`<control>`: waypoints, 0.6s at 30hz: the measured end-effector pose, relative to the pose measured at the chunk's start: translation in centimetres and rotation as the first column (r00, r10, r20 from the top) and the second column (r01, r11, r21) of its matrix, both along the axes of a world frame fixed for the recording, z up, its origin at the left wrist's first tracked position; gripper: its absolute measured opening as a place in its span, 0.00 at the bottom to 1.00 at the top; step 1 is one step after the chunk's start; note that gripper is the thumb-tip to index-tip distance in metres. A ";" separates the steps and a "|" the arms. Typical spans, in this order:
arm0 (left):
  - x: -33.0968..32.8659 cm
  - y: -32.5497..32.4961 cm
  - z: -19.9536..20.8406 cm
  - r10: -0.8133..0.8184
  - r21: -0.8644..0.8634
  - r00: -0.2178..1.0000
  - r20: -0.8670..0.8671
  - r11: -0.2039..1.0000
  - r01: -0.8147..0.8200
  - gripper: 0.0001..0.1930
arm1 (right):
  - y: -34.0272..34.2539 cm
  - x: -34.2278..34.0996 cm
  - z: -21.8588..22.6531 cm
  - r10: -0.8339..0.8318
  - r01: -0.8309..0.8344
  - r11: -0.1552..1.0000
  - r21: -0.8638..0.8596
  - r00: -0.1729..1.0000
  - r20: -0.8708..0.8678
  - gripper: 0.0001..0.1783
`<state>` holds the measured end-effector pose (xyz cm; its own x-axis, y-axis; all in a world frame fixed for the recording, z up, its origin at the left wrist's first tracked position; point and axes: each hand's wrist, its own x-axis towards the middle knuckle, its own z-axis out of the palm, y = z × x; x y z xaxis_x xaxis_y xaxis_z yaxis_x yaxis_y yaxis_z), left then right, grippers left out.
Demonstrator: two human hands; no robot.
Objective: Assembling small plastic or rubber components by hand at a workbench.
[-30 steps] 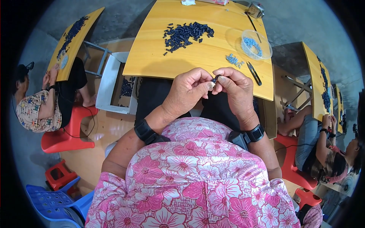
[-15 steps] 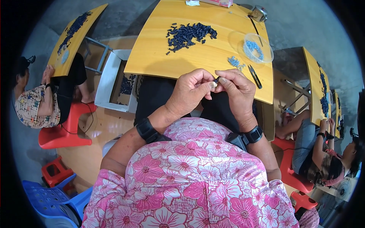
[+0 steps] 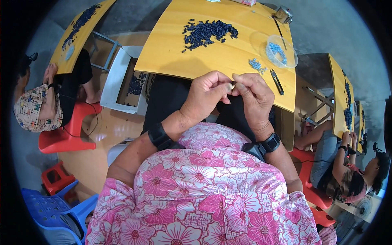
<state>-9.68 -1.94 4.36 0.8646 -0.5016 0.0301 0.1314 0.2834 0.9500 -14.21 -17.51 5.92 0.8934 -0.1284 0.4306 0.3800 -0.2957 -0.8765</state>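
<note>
My left hand (image 3: 207, 93) and my right hand (image 3: 258, 94) meet just off the near edge of the yellow table (image 3: 171, 61). Thumb and fingers of both are closed in a pinch on one small dark piece (image 3: 233, 83), mostly covered by the fingertips. A pale spot shows beside it; whether it is a nail or a part, I cannot tell. Right of my hands lie black thread snips (image 3: 277, 83) and a little heap of pale blue parts (image 3: 257, 65). More such parts sit in a clear plastic bowl (image 3: 292, 62). Farther back spreads a pile of short dark tubes (image 3: 207, 32).
At the far right corner stand a metal cup (image 3: 283, 14) and a thin dark stick (image 3: 279, 29). A white box (image 3: 107, 90) holding dark pieces is left below the table. Other people work at tables on the left (image 3: 38, 102) and right (image 3: 359, 173). A blue chair (image 3: 47, 212) stands lower left.
The view has shifted slightly, so the table and its things appear a little farther right. My hands keep their pinch, and less of the dark piece shows between the fingertips.
</note>
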 end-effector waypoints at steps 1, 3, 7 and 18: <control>0.0 -0.1 0.2 0.036 -0.029 0.996 -0.083 0.999 -0.038 0.05 | 0.1 0.0 -0.7 0.025 -0.022 0.999 -0.040 0.998 0.064 0.13; 0.5 0.1 0.4 0.006 -0.023 0.999 -0.051 1.000 -0.007 0.06 | 0.6 0.0 -0.4 0.069 -0.068 0.998 -0.007 0.993 0.101 0.12; 1.0 0.3 0.3 -0.026 -0.028 1.000 0.012 0.999 0.027 0.06 | 0.5 0.1 0.8 0.083 -0.082 0.992 0.093 0.997 -0.007 0.11; 0.9 0.7 0.7 -0.044 -0.027 0.997 0.071 0.999 0.046 0.05 | 0.2 0.2 0.3 0.005 -0.007 0.998 -0.055 1.000 -0.027 0.10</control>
